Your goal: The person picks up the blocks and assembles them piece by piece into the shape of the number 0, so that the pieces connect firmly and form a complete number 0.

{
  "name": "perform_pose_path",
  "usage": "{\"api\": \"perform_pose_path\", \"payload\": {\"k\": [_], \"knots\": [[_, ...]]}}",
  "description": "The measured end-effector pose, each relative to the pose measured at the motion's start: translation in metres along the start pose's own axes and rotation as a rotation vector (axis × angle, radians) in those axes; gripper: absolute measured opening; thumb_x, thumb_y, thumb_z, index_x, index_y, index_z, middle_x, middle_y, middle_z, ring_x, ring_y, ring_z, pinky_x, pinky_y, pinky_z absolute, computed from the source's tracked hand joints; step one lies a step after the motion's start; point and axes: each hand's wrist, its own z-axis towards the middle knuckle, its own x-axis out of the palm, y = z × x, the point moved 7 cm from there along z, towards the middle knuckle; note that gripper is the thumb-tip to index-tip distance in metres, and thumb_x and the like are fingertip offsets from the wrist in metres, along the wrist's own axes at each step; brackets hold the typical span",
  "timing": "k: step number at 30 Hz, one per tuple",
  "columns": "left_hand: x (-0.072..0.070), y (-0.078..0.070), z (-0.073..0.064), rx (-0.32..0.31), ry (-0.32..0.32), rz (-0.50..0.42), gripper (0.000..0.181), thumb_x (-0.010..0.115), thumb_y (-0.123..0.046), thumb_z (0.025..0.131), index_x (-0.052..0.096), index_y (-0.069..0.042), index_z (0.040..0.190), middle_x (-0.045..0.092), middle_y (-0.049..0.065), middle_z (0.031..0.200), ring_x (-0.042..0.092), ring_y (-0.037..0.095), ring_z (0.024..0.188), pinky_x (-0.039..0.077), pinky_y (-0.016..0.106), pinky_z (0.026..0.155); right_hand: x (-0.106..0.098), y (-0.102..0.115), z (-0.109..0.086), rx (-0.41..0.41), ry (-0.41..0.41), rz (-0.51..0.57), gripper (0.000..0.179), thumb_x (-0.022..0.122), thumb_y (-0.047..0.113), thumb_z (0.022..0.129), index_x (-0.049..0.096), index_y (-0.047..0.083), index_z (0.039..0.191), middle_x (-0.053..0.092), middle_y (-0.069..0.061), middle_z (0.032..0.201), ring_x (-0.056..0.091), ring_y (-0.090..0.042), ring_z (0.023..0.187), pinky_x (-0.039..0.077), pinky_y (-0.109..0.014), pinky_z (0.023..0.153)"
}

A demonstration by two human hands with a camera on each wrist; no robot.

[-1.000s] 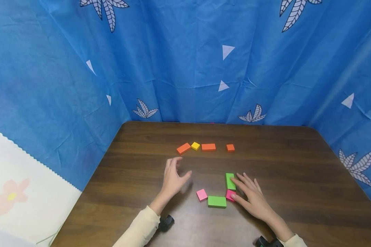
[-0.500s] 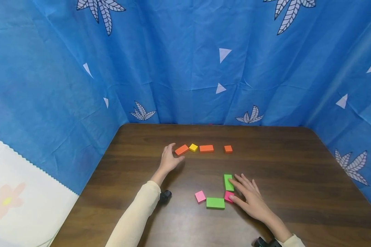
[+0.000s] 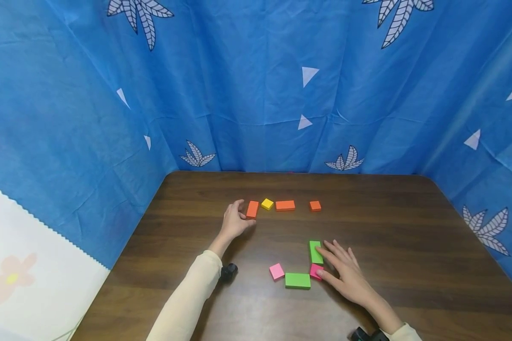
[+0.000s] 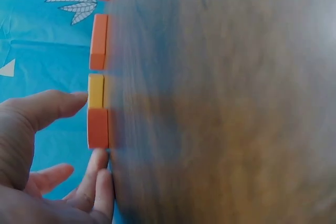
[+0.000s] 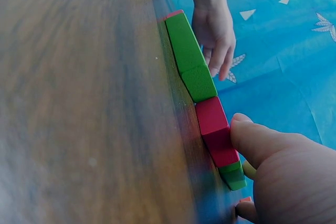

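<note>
Turned since half a second ago: left orange block [image 3: 252, 209], slanted then, now running lengthwise from near to far, with a small gap between it and the yellow block [image 3: 267, 204].
Left hand [image 3: 233, 220]: curved about the left orange block, fingers at its left side, thumb by its near end; the spread is fairly narrow, and whether the thumb touches or pinches I cannot tell.
Right hand [image 3: 347, 274]: fingers spread wide, thumb touching the dark pink block [image 3: 315, 269], index fingertip on or just over the far green block [image 3: 314, 255].
Far row: left orange block, yellow block, long orange block [image 3: 285, 205] just beside the yellow, small orange block [image 3: 315, 206] apart at the right end.
Near group: near green block [image 3: 297, 280] lying crosswise, light pink block [image 3: 277, 272] just beside its left end, dark pink block at its right end, far green block extending beyond the dark pink.
Counter [image 3: 392, 227]: brown wood grain, carrying every block.
Backdrop: blue curtain [image 3: 239, 85] with white leaves and triangles.
</note>
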Motion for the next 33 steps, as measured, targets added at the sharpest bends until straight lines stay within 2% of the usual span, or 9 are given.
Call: {"api": "perform_pose_path", "payload": {"k": [6,16,22,27,33], "knots": [[0.004,0.005,0.009,-0.029,0.095,0.016,0.083,0.085,-0.006,0.073,0.042,-0.004,0.144,0.048,0.018,0.133,0.06,0.019,0.081,0.057,0.029,0.074,0.002,0.001,-0.001,-0.016,-0.007,-0.005,0.055,0.069,0.036,0.089,0.054,0.019,0.14,0.045,-0.021,0.148,0.028,-0.048,0.141,0.011,-0.071,0.11],[0.005,0.009,0.023,-0.082,0.191,-0.031,0.072,0.081,-0.001,0.076,0.048,-0.005,0.14,0.047,0.014,0.13,0.061,0.021,0.089,0.057,0.031,0.081,0.003,0.0,-0.001,-0.01,0.003,0.0,0.056,0.07,0.037,0.089,0.054,0.019,0.14,0.044,-0.021,0.148,0.028,-0.048,0.141,0.011,-0.072,0.11],[0.008,0.011,0.026,-0.075,0.16,-0.022,0.066,0.081,-0.002,0.076,0.053,-0.003,0.135,0.049,0.014,0.127,0.061,0.021,0.087,0.057,0.027,0.076,0.002,-0.002,-0.001,0.011,0.015,0.003,0.057,0.07,0.038,0.089,0.054,0.021,0.14,0.043,-0.019,0.149,0.027,-0.046,0.143,0.01,-0.072,0.11],[0.008,0.011,0.024,-0.079,0.134,-0.02,0.061,0.082,-0.005,0.077,0.055,-0.002,0.132,0.051,0.014,0.123,0.06,0.022,0.089,0.057,0.03,0.08,0.002,-0.004,0.0,0.012,0.012,-0.003,0.058,0.07,0.038,0.088,0.053,0.02,0.141,0.043,-0.019,0.15,0.027,-0.046,0.143,0.009,-0.071,0.111],[0.006,0.009,0.018,-0.08,0.132,-0.023,0.06,0.083,-0.007,0.076,0.056,-0.003,0.13,0.052,0.013,0.12,0.061,0.021,0.089,0.057,0.031,0.082,0.001,-0.003,0.0,0.0,-0.002,-0.015,0.057,0.07,0.037,0.088,0.054,0.02,0.14,0.044,-0.02,0.148,0.028,-0.048,0.141,0.011,-0.072,0.11]]}}
